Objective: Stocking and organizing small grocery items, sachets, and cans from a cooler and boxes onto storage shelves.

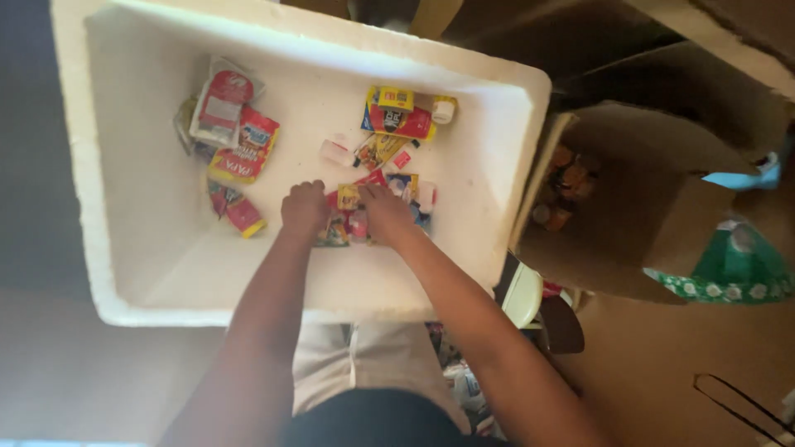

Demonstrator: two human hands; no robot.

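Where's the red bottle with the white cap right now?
In the head view, the red bottle lies inside the white foam box, near its far right corner, beyond both hands and the small packets they touch.

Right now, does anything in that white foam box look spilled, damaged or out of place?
Nothing looks spilled or broken. The small packets and sachets lie in loose, untidy clusters on the floor of the white foam box: one pile at the far left, another at the far right, and a third under the left hand and right hand.
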